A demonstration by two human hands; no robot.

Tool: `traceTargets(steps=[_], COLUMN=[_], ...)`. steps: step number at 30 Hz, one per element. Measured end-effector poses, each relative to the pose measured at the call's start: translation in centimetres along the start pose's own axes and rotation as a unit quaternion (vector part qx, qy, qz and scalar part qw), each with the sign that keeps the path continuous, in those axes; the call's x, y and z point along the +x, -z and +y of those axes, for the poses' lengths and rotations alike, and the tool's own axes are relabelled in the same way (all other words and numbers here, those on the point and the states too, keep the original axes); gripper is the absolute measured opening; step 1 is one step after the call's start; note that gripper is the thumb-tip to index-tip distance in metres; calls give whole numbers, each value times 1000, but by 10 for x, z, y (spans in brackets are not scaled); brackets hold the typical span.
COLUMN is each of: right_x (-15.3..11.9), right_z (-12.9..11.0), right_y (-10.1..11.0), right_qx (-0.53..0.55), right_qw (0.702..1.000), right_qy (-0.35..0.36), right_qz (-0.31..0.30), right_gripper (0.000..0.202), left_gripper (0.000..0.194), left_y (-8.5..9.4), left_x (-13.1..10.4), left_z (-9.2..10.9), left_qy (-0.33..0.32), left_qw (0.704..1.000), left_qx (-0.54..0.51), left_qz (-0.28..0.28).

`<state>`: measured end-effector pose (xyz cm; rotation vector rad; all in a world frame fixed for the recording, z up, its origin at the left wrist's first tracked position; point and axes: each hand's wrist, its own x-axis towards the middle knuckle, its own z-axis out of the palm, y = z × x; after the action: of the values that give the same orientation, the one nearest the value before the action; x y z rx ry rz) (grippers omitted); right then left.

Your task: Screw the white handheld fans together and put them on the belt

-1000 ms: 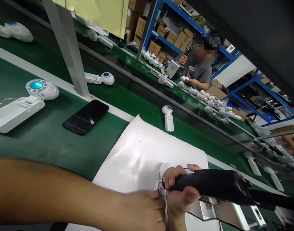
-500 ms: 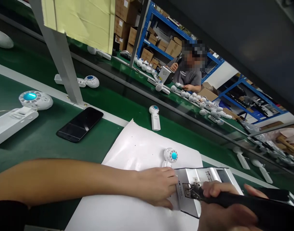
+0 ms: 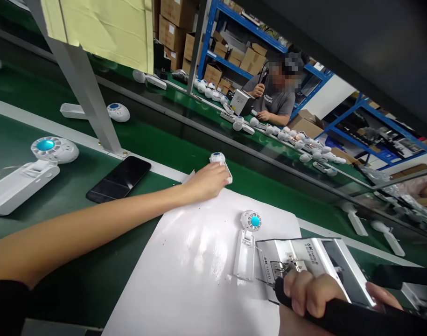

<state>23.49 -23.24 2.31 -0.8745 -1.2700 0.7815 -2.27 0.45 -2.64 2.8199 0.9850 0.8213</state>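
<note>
- Left hand (image 3: 208, 181) is stretched out and laid over one small fan (image 3: 220, 164) at the white sheet's (image 3: 185, 275) far edge; a closed grip is likely, fingers partly hidden.
- Right hand (image 3: 313, 294) is wrapped around one black tool handle (image 3: 353, 319).
- One fan (image 3: 247, 242) lies on the sheet beside one metal box (image 3: 314, 266).
- One phone (image 3: 119, 178) lies on the bench (image 3: 69, 210).

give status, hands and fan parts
Left hand on white handheld fan on green belt. Right hand gripping black tool handle. Second white fan lies untouched on white sheet.

The left arm is bare from the wrist back to a black sleeve (image 3: 5, 303) at the upper arm. The left hand (image 3: 208, 182) is bare: no glove, ring or watch shows. The right hand (image 3: 314, 294) is also bare, with short, plain fingernails.
</note>
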Motion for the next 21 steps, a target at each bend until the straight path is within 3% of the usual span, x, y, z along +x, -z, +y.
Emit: traceTargets(steps=[2,4,7,9,11,14,21], right_x=[0,1,5,8,12,19,22], right_z=[-5,-8,0,11,24,39,54], right_y=[16,14,-27,-69,-107,-138,-137], right_qx=[13,37,68,64,59,20,22], right_qw=[993,983,989,997,993,990,994], right_qy=[-80,-117,-87,-26,70,83,44], right_qz=[-90,-133,-96,-39,69,110,97], right_gripper=[75,78,72,59,57,64,53], left_gripper=[27,18,5,16,19,18,19], left_y=[6,8,5,1,-2,-5,-5], left_x=[-33,-69,-117,-137,-146,-148,-144], left_z=[34,70,115,133,142,143,141], left_qy=[-46,-112,-224,-254,-255,-254,-247], left_qw=[999,993,968,953,947,947,948], left_qx=[-14,-33,-96,-141,-168,-175,-177], left_qz=[-1,-14,-60,-85,-96,-96,-89])
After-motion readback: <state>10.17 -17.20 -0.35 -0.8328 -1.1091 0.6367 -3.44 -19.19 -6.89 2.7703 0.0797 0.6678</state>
